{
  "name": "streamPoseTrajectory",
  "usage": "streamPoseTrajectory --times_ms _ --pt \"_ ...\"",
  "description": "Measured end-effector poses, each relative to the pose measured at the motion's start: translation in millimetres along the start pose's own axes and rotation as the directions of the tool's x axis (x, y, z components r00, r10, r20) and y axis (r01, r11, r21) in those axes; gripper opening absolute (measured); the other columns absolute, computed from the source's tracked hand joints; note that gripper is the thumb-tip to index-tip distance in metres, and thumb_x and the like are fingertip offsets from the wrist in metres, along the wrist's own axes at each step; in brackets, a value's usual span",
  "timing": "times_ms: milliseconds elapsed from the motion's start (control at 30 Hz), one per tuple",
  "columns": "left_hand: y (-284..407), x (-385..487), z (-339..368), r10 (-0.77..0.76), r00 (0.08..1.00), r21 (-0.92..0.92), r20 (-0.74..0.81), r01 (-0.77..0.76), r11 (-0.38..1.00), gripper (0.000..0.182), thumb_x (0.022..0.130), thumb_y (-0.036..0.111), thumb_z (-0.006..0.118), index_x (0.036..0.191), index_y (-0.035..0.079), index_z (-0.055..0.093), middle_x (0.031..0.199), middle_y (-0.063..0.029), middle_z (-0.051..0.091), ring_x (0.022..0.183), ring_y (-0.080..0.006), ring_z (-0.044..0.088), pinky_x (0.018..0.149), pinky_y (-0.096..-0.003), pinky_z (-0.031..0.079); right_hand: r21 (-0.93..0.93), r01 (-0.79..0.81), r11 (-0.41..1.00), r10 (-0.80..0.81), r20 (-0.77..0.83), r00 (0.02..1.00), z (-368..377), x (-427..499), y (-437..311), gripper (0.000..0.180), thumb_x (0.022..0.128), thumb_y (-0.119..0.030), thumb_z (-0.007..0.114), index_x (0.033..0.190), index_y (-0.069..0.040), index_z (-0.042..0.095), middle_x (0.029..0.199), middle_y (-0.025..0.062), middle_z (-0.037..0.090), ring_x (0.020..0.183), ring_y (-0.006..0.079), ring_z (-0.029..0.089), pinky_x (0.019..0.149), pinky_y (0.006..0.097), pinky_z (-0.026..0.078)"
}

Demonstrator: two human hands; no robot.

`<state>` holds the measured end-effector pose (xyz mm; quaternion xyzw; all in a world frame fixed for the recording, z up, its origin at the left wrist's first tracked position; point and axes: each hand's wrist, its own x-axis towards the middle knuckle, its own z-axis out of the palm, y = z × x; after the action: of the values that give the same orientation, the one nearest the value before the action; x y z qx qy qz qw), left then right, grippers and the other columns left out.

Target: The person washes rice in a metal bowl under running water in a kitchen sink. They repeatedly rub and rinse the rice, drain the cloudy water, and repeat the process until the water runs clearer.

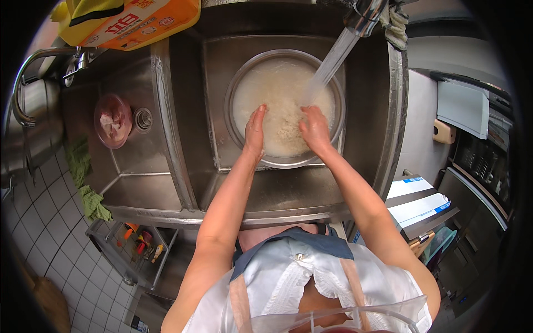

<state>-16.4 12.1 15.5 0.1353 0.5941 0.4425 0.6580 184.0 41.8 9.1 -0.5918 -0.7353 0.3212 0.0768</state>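
A round metal basin (231,93) stands in the right-hand bowl of a stainless steel sink (189,125). Cloudy water fills it, with pale grains that look like rice (289,129) heaped between my hands. My left hand (255,129) is at the near left of the basin, fingers extended, palm turned inward. Opposite it, my right hand (315,129) has its fingers bent and slightly apart over the grains. Neither visibly grips anything, though grains under the right fingers may be hidden. From a metal faucet (366,18), a water stream (329,62) runs into the basin beside my right hand.
In the left bowl, a clear plastic bowl with raw meat (113,121) sits beside the drain (143,120). A second faucet (21,89) curves at far left. An orange and yellow detergent jug (141,25) stands behind. Green cloths (91,202) hang over the left edge.
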Motion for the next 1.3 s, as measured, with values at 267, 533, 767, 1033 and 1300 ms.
streamPoseTrajectory --times_ms 267,533,767,1033,1300 --pt "-39.8 25.2 -2.1 -0.362 0.930 -0.396 -0.063 0.310 0.864 0.084 0.090 0.065 0.045 0.152 0.012 0.024 0.154 -0.0104 0.031 0.140 -0.0288 0.032 0.114 -0.0457 0.025 0.934 -0.356 0.013 0.633 0.268 0.727 36.4 14.8 42.1 0.058 0.091 -0.025 0.065 0.140 -0.003 0.041 0.138 0.0133 0.048 0.122 0.0270 0.051 0.104 0.0414 0.039" --pt "-39.3 43.0 14.0 -0.346 0.900 -0.575 0.264 0.435 0.693 0.077 0.090 0.068 0.042 0.143 0.012 0.041 0.137 -0.0080 0.052 0.124 -0.0278 0.051 0.103 -0.0449 0.043 0.874 -0.406 0.268 0.408 0.279 0.870 58.6 10.3 1.7 0.053 0.093 -0.024 0.061 0.142 -0.012 0.044 0.125 0.0127 0.059 0.111 0.0263 0.058 0.096 0.0349 0.045" --pt "-26.4 25.5 36.4 -0.237 0.949 -0.569 0.206 0.313 0.760 0.072 0.092 0.067 0.042 0.136 0.011 0.048 0.127 -0.0079 0.058 0.112 -0.0244 0.059 0.097 -0.0393 0.048 0.624 -0.324 0.711 0.395 0.026 0.918 46.1 20.9 -19.2 0.052 0.093 -0.028 0.061 0.136 -0.002 0.049 0.131 0.0211 0.056 0.116 0.0257 0.056 0.097 0.0327 0.043" --pt "-19.0 24.9 53.3 -0.251 0.903 -0.488 0.349 0.404 0.774 0.071 0.092 0.067 0.041 0.127 0.006 0.053 0.122 -0.0090 0.060 0.109 -0.0215 0.059 0.094 -0.0351 0.049 0.679 -0.334 0.654 0.460 -0.006 0.888 33.3 15.5 -37.2 0.045 0.094 -0.030 0.054 0.124 0.003 0.055 0.124 0.0233 0.058 0.117 0.0337 0.054 0.096 0.0379 0.043" --pt "-28.0 23.0 52.7 -0.251 0.870 -0.490 0.425 0.454 0.744 0.073 0.092 0.068 0.041 0.130 0.006 0.052 0.122 -0.0084 0.060 0.111 -0.0208 0.058 0.099 -0.0342 0.045 0.676 -0.367 0.639 0.481 0.021 0.877 50.9 21.9 -20.8 0.034 0.093 -0.024 0.049 0.114 0.000 0.060 0.124 0.0245 0.056 0.116 0.0424 0.051 0.098 0.0486 0.039"
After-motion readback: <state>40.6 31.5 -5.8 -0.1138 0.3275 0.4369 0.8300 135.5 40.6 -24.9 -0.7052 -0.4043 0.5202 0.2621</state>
